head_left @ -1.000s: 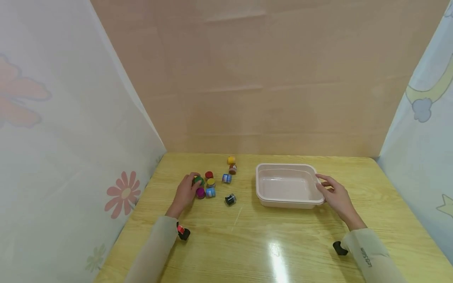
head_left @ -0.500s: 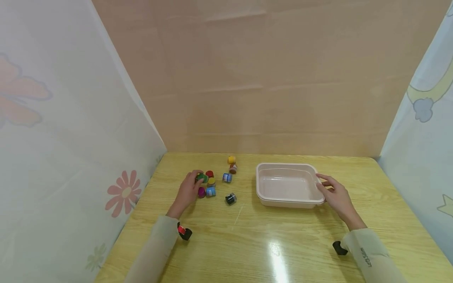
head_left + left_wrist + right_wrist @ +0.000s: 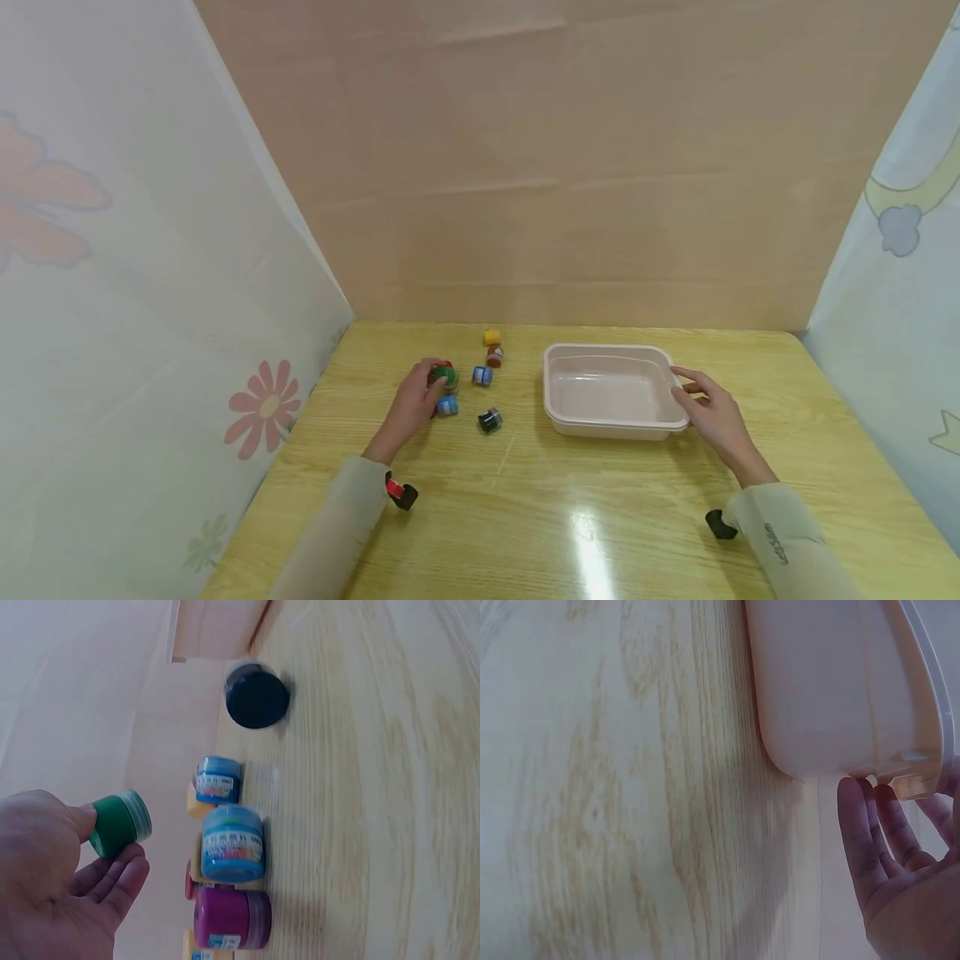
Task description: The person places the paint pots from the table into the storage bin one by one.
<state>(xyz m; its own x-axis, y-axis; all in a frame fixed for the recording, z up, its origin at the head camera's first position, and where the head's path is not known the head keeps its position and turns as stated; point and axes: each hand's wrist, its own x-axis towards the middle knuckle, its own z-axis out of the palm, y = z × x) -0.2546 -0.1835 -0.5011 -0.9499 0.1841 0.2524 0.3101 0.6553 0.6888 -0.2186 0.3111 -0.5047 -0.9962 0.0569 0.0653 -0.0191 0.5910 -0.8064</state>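
In the head view my left hand (image 3: 411, 402) pinches a green paint jar (image 3: 120, 823) between thumb and fingers. The left wrist view shows that jar raised off the table. Below and beside it lie a light blue paint jar (image 3: 232, 844), a purple paint jar (image 3: 231, 918) and a darker blue paint jar (image 3: 217, 780). A black paint jar (image 3: 491, 420) lies apart, nearer me. My right hand (image 3: 712, 417) holds the right end of a pale pink plastic basin (image 3: 615, 432), thumb at the rim and fingers against the outside. No contents show inside the basin.
Toward the back of the wooden table (image 3: 517, 508) lie a brown paint jar (image 3: 495, 356) and a yellow one (image 3: 492, 337). A red lid (image 3: 447, 364) shows partly behind the left hand. Cloth-covered walls enclose the back and both sides.
My left hand has lifted the green paint jar and moved right with it, over the red and yellow jars. The right hand and the basin have stayed in place.
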